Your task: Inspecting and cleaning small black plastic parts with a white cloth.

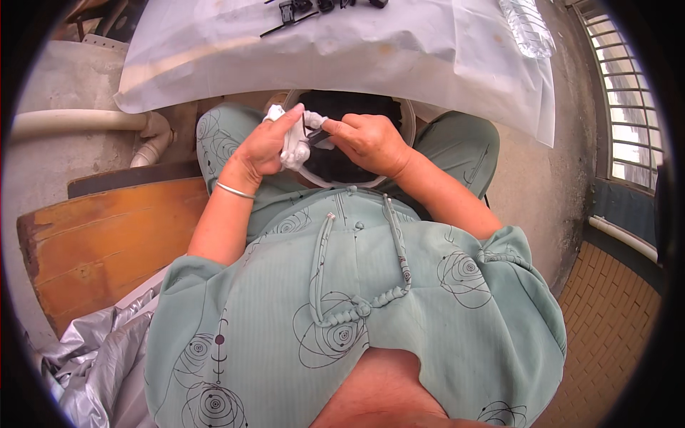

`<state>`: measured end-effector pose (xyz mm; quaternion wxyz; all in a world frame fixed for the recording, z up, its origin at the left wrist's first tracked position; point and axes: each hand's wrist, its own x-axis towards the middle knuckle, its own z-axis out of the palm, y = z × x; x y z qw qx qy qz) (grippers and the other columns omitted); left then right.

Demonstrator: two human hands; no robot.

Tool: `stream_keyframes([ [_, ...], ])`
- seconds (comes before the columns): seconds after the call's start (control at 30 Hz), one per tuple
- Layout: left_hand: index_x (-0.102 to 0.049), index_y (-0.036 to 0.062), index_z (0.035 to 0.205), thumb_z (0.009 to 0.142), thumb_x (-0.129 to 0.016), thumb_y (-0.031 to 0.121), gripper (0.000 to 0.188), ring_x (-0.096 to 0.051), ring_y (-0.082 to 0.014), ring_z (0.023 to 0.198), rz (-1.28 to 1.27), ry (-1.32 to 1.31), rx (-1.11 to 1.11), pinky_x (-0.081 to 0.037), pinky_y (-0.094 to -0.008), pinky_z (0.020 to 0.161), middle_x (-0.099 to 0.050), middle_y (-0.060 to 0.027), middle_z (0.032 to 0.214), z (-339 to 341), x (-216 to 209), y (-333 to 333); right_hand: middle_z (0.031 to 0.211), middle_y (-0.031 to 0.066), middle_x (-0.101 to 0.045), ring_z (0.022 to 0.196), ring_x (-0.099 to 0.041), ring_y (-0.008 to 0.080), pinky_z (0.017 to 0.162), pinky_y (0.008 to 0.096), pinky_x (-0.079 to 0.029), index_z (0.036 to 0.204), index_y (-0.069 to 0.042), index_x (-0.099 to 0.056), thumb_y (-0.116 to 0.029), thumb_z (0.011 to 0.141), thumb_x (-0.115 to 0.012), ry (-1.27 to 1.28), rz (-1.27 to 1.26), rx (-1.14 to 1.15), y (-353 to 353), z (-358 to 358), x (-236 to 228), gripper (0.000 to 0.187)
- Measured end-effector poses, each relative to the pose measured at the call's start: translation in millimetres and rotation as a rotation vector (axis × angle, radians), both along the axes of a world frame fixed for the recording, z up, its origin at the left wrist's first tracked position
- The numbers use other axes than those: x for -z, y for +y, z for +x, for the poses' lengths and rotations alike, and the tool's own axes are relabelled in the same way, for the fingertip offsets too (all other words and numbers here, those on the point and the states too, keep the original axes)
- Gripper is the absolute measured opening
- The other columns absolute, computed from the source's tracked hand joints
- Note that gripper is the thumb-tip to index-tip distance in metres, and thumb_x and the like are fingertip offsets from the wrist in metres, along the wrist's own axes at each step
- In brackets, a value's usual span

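Note:
My left hand (265,146) is closed around a white, lumpy piece (294,151) with knobbly ends; its exact kind I cannot make out. A slim dark tool (318,137) crosses the white piece, its near end running under the fingers of my right hand (371,143). The right fingers are bent and pressed together on it, with the index finger pointing at the white piece. Both hands work over a round, pale-rimmed bucket (409,121) with a black inside, which stands between my knees.
A table under a white plastic sheet (342,57) is ahead, with small black parts (294,12) and a clear plastic bottle (526,28) on it. An orange-brown wooden board (121,242), a pale pipe (82,121) and silver fabric (103,357) lie left. A barred window (628,93) is right.

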<state>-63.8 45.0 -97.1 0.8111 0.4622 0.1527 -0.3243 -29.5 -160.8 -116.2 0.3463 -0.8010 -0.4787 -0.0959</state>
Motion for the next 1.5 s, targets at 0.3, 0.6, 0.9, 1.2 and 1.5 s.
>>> stream_keyframes([
  [0.3, -0.05, 0.0007, 0.109, 0.087, -0.054, 0.008, 0.023, -0.051, -0.0068, 0.052, 0.041, -0.39, -0.1, -0.039, -0.0178, 0.041, -0.061, -0.009, 0.08, 8.5, -62.9, -28.6, 0.062, 0.0041, -0.047, 0.05, -0.049, 0.0207, 0.046, 0.031, -0.041, 0.1, -0.008, -0.06, -0.001, 0.067, -0.065, 0.044, 0.245, -0.07, -11.5, 28.0, -66.3, 0.035],
  [0.6, -0.044, -0.0027, 0.114, 0.088, -0.051, 0.006, 0.028, -0.053, -0.0077, 0.054, 0.346, -0.689, -0.186, -0.043, -0.0189, 0.044, -0.057, -0.0074, 0.081, 25.7, -86.7, -58.9, 0.062, -0.0041, -0.048, 0.059, -0.04, 0.0033, 0.048, 0.0213, -0.034, 0.076, -0.002, -0.054, -0.016, 0.081, -0.067, 0.688, 0.526, 0.206, -3.9, 37.9, -83.6, 0.02],
  [0.9, -0.051, -0.0053, 0.109, 0.083, -0.057, 0.004, 0.028, -0.058, -0.0102, 0.059, 0.557, -0.697, -0.225, -0.046, -0.022, 0.047, -0.06, -0.0096, 0.087, 43.8, -106.2, -64.6, 0.061, -0.001, -0.048, 0.058, -0.04, 0.0083, 0.052, 0.026, -0.036, 0.076, -0.001, -0.056, -0.015, 0.092, -0.048, 0.482, 0.434, -0.013, -11.3, 60.1, -96.0, 0.022],
  [1.2, -0.059, -0.0029, 0.1, 0.075, -0.06, 0.004, 0.026, -0.06, -0.0176, 0.081, 1.16, -1.248, -0.325, -0.047, -0.0264, 0.074, -0.061, -0.0145, 0.088, 48.2, -76.5, -63.4, 0.058, 0.0115, -0.048, 0.051, -0.041, 0.0162, 0.05, 0.0313, -0.037, 0.071, 0.001, -0.051, -0.014, 0.088, -0.053, 0.702, 0.582, 0.125, 13.2, 52.3, -71.9, 0.023],
  [1.5, -0.043, 0.0014, 0.115, 0.089, -0.048, 0.003, 0.026, -0.043, -0.0054, 0.057, 0.249, -0.67, -0.351, -0.04, -0.0194, 0.052, -0.052, -0.0019, 0.082, 50.3, -89.1, -47.8, 0.063, 0.0003, -0.05, 0.057, -0.042, 0.0073, 0.052, 0.0238, -0.037, 0.086, -0.001, -0.063, -0.012, 0.082, -0.063, 0.66, 0.221, 0.079, -11.5, 63.6, -81.0, 0.012],
])
